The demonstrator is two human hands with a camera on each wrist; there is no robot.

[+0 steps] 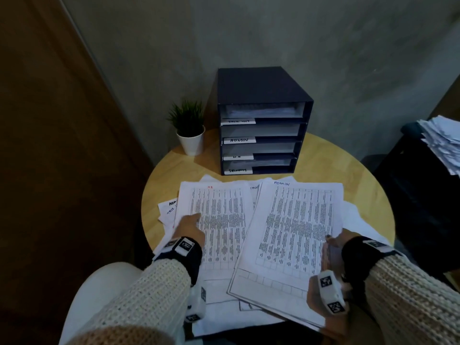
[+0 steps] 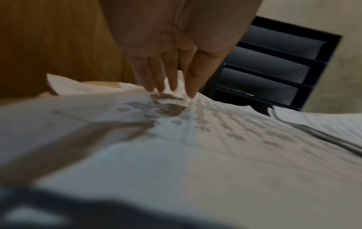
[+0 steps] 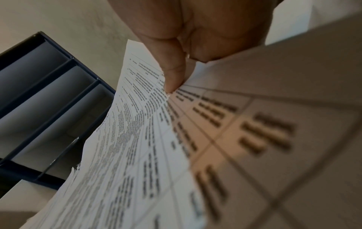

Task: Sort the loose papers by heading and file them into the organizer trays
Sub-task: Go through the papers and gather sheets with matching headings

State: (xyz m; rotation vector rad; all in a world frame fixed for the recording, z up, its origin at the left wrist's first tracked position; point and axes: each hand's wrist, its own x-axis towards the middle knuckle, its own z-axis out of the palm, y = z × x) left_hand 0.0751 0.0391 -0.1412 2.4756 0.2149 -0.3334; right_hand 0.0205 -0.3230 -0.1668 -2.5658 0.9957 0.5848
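A dark blue organizer (image 1: pixel 261 120) with four labelled trays stands at the back of the round wooden table (image 1: pixel 368 175). Loose printed papers cover the table's front. My left hand (image 1: pixel 191 226) lies with straight fingers (image 2: pixel 192 83) pressing on a sheet headed HR (image 1: pixel 219 220). My right hand (image 1: pixel 334 241) pinches the right edge of a thin stack headed ADMIN (image 1: pixel 293 235), thumb (image 3: pixel 174 74) on top, lifting that side off the pile. More sheets with TASK and ADMIN headings poke out underneath at the left (image 1: pixel 169 207).
A small potted plant (image 1: pixel 189 130) in a white pot sits left of the organizer. A heap of papers (image 1: pixel 443 143) rests on dark furniture at the far right. A wooden door panel stands left, a grey wall behind. My white-clad knee (image 1: pixel 99 295) is below the table edge.
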